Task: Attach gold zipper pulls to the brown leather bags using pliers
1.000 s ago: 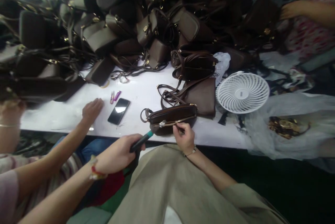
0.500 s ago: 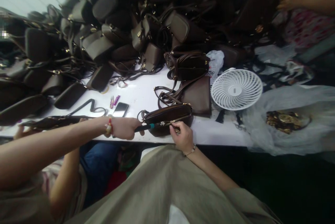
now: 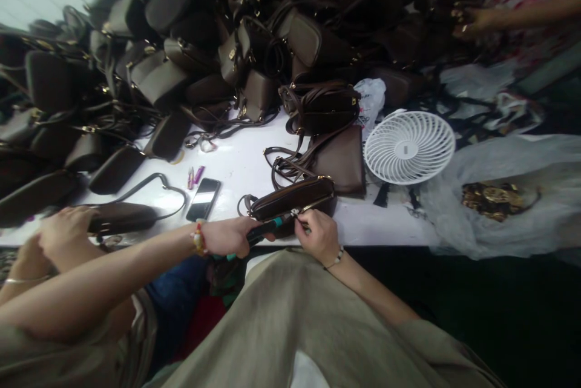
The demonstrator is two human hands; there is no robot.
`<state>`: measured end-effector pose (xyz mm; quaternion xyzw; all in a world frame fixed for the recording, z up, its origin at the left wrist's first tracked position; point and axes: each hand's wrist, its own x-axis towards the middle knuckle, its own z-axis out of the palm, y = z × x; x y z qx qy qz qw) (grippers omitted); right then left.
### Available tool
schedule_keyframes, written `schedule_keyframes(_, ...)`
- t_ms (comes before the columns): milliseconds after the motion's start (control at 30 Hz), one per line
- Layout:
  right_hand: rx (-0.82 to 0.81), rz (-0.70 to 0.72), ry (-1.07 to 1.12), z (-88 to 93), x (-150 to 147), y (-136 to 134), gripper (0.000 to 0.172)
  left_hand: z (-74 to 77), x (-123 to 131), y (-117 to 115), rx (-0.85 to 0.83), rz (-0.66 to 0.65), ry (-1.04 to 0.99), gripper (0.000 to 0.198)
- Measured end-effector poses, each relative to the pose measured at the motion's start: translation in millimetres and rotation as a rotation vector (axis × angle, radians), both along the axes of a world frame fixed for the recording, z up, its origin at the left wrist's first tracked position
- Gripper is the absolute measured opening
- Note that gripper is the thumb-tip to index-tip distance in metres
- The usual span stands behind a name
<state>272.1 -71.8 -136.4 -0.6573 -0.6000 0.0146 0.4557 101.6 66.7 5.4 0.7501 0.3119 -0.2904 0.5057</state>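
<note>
My left hand [image 3: 231, 236] is closed around pliers [image 3: 267, 227] with black and teal handles. Their metal tip meets the front zipper of a dark brown handbag [image 3: 290, 197], which lies at the table's near edge. On the other side of that tip, my right hand [image 3: 318, 235] is pinched at the gold zipper's end, apparently on the zipper pull; the fingers hide most of it. A flat brown bag [image 3: 342, 161] with loose straps lies just behind the handbag.
Brown bags [image 3: 158, 76] are heaped across the back and left. A white fan [image 3: 408, 147] and a plastic bag with gold hardware [image 3: 492, 200] sit at right. A phone [image 3: 203, 199] lies left of centre. Co-workers' hands show at left [image 3: 68, 233] and upper right [image 3: 476, 22].
My left hand has shifted slightly down and right, with the pliers tilted more steeply and their tip nearer my right fingers. The co-worker's hands at left have moved onto a bag's end.
</note>
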Motion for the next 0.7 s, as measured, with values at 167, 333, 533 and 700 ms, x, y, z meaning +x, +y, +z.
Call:
schedule_keyframes(167,-0.049,0.084,-0.104,10.9,1,-1,0.01,0.9,8,-7,0.068,-0.024,-0.049,0.059)
schedule_keyframes(333,-0.005,0.132,-0.046,19.5,0,-5,0.008,-13.6,-9,-16,-0.216,0.178,-0.064,0.037)
schedule_keyframes(533,-0.02,0.213,-0.078,46.5,3,0,0.011,-29.6,-27,-49,-0.52,0.534,-0.27,0.036)
schedule_keyframes(700,-0.054,0.298,-0.204,67.6,9,8,0.013,-48.7,-33,-69,-0.643,0.731,-0.389,0.04)
